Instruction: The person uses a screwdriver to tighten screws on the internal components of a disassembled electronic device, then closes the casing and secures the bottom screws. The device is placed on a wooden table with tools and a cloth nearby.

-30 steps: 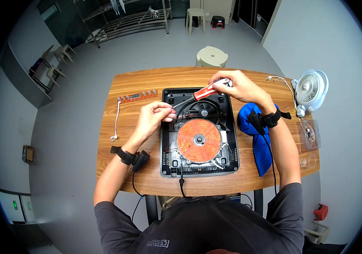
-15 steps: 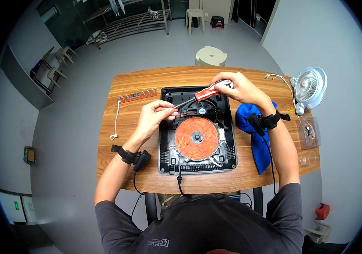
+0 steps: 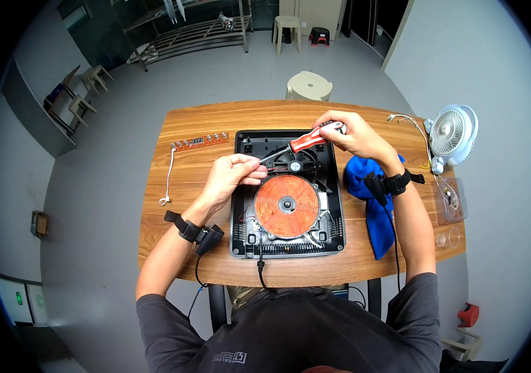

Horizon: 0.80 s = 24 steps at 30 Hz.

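A red circuit strip (image 3: 201,142) lies beyond the left hand (image 3: 229,177); that hand's fingers bunch at the tip of the screwdriver (image 3: 308,140), whether clamped I cannot tell; an open black appliance (image 3: 303,247) lies under and between both hands; the right hand (image 3: 355,137) clamps the screwdriver's handle; a fan (image 3: 451,133) stands to its right.

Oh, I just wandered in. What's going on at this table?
A person is leaning over an open black housing with a round copper-coloured coil in it. Their right hand holds a red-and-white screwdriver by its handle. Their left hand is at the far end of its shaft; whether those fingers pinch anything is too small to tell. A blue cloth lies to the right, and a small circuit board to the left.
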Each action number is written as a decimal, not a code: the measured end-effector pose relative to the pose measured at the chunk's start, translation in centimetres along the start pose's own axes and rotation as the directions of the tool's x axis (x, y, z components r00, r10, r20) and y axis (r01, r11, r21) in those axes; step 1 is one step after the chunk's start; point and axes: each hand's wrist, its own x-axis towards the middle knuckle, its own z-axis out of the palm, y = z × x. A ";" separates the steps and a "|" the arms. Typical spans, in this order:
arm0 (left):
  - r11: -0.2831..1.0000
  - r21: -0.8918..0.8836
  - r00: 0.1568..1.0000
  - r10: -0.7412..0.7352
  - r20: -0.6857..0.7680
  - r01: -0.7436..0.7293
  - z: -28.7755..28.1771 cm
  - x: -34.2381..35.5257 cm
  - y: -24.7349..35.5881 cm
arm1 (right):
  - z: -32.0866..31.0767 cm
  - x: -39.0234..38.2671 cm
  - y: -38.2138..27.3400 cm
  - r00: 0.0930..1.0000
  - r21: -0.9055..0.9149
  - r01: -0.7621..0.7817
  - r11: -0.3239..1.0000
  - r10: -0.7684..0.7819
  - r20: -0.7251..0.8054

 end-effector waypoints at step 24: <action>0.261 0.876 0.900 0.279 0.334 -0.405 -2.2 4.7 -2.1 | 0.1 2.8 -2.7 0.981 -0.513 0.181 0.839 -0.115 0.157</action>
